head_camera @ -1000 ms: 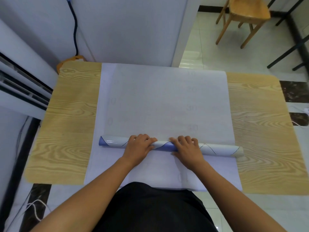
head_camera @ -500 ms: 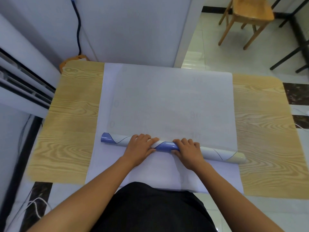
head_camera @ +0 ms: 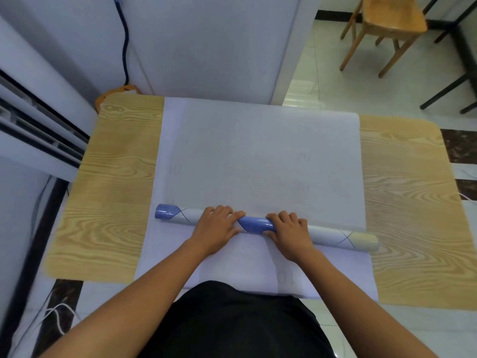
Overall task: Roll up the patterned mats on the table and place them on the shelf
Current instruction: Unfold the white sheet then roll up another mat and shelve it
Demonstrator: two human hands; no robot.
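A pale mat lies face down across the middle of the wooden table, faint numbers showing through it. Its near part is wound into a long roll with blue and white bands, lying crosswise and a little skewed. My left hand grips the roll left of centre, fingers curled over its top. My right hand grips it just right of centre the same way. Another pale sheet lies flat under the roll, reaching the near table edge. No shelf is in view.
A white cabinet or wall panel stands behind the table with a dark cable hanging down it. A wooden chair stands on the tiled floor at the far right. White slatted panels run along the left.
The roll has moved a little farther away from me across the mat and grown slightly thicker. Both hands stayed on it near the middle.
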